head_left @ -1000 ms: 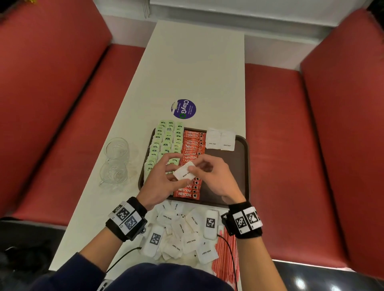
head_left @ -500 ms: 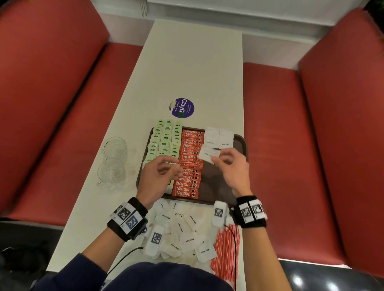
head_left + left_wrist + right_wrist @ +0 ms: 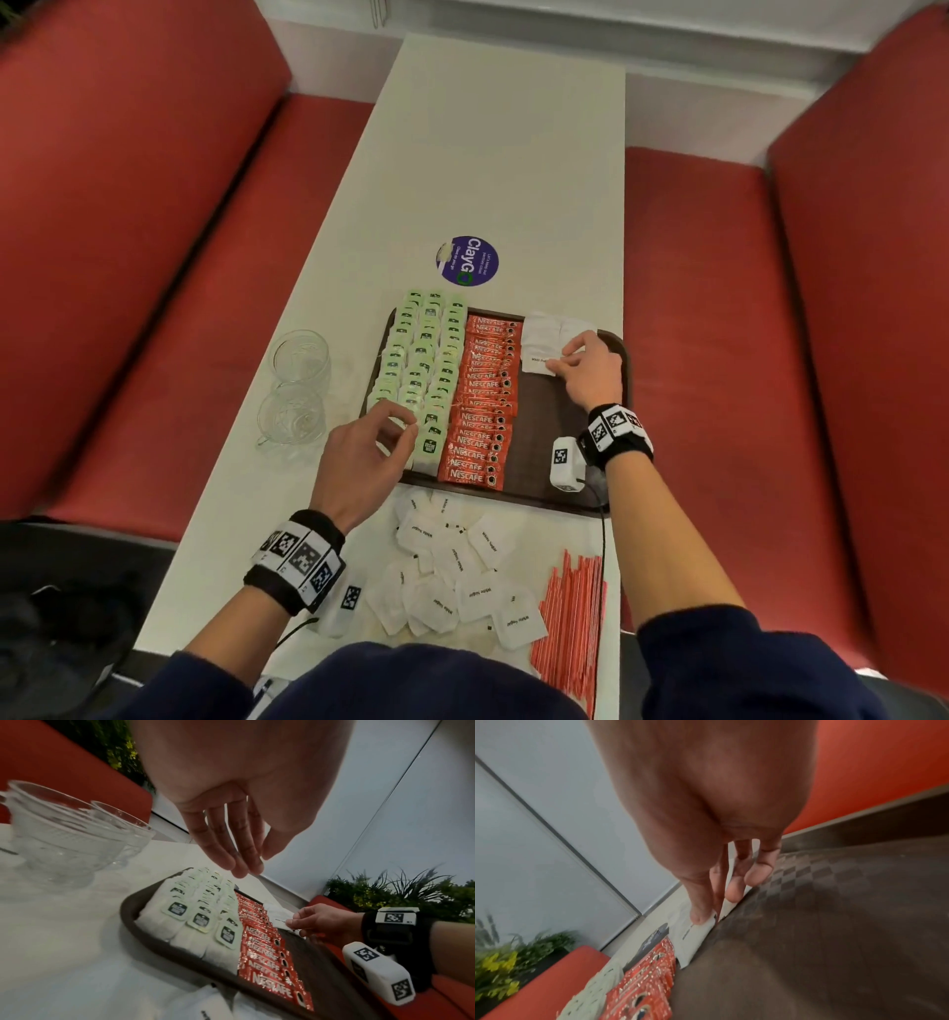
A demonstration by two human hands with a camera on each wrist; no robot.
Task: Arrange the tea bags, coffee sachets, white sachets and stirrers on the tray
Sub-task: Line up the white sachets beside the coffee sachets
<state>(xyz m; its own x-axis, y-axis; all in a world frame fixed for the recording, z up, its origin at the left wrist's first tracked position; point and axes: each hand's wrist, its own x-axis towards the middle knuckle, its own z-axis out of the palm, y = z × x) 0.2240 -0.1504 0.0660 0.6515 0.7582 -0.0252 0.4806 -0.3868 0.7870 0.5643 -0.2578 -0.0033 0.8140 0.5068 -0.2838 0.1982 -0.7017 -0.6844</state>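
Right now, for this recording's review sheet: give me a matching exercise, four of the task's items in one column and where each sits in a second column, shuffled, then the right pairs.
Items:
1. tea bags
2. coffee sachets
3. stirrers
4. white sachet pinched by the right hand

Places:
A. on the table, near right corner, off the tray
B. tray's left side, in rows
C. tray's far right part
D. tray's middle column

Pairs: 1-B, 2-D, 3-A, 4-C
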